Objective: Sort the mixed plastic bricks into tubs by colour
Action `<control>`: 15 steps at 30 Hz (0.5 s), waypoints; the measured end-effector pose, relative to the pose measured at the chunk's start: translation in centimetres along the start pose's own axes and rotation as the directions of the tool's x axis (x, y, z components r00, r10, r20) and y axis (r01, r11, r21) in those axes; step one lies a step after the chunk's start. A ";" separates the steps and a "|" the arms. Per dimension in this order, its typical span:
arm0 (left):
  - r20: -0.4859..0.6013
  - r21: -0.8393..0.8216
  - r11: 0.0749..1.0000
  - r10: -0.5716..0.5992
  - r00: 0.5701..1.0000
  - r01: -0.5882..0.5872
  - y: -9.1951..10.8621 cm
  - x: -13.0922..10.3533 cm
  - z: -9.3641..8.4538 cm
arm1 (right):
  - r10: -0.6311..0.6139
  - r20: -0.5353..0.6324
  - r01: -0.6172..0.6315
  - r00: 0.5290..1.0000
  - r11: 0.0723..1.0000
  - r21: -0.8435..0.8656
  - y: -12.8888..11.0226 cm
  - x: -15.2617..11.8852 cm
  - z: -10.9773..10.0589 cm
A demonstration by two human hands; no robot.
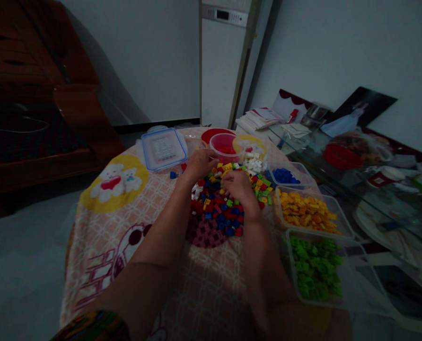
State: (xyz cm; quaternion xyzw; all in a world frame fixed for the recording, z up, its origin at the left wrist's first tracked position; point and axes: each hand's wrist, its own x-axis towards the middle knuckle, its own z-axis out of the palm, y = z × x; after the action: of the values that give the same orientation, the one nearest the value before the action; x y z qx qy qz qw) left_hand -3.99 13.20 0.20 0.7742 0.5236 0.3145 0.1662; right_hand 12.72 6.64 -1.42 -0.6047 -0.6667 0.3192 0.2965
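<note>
A mixed pile of small toy building bricks (pixel 216 208) in red, blue, yellow, green and white lies on the cloth-covered round table. My left hand (pixel 201 165) is over the far left side of the pile, close to a pink bowl (pixel 223 144). Its fingers are bent together, and whatever they may hold is too small to make out. Low over the pile's middle, my right hand (pixel 238 185) has its fingers curled in a pinch among the bricks. What sits between those fingertips is hidden. White bricks (pixel 253 163) are heaped just beyond my right hand.
Along the table's right side stand clear boxes of blue bricks (pixel 285 176), yellow bricks (pixel 306 210) and green bricks (pixel 315 267). A blue-rimmed clear lid (pixel 164 149) lies at the back left. To the right is a cluttered glass table (pixel 324 163); a wooden bench (pixel 86 118) stands left.
</note>
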 end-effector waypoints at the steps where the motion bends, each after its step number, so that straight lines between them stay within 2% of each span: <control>1: 0.004 0.001 1.000 -0.003 1.000 0.003 0.1 0.0 0.0 | 0.046 -0.061 -0.035 0.997 0.986 0.162 0.6 0.2 -0.3; 3: 0.013 0.010 1.000 -0.005 1.000 0.005 0.2 0.0 -0.1 | 0.142 -0.189 -0.045 0.972 0.895 0.444 1.7 0.6 -0.9; 6: 0.024 0.029 1.000 -0.009 1.000 0.008 0.4 -0.1 -0.1 | 0.280 -0.361 0.049 0.889 0.728 0.684 3.2 1.4 -2.0; 9: 0.039 0.023 1.000 -0.009 0.999 0.008 0.5 -0.1 -0.1 | 0.393 -0.471 0.154 0.789 0.617 0.772 4.3 1.9 -3.1; 11: 0.043 0.013 1.000 -0.006 0.999 0.006 0.5 -0.1 -0.1 | 0.418 -0.517 0.219 0.747 0.580 0.785 4.9 2.1 -3.6; 13: 0.044 0.004 1.000 -0.007 0.999 0.007 0.6 -0.1 -0.1 | 0.421 -0.544 0.256 0.726 0.568 0.782 5.2 2.2 -3.9; 15: 0.046 -0.005 1.000 -0.008 0.999 0.008 0.6 -0.2 -0.1 | 0.406 -0.552 0.260 0.729 0.581 0.771 5.4 2.3 -3.9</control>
State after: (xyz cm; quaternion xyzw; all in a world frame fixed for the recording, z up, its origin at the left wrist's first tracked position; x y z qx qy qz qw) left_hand -3.66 12.81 0.55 0.7785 0.5220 0.2974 0.1816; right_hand 18.92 9.52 -3.20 -0.5019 -0.2595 0.3545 0.7450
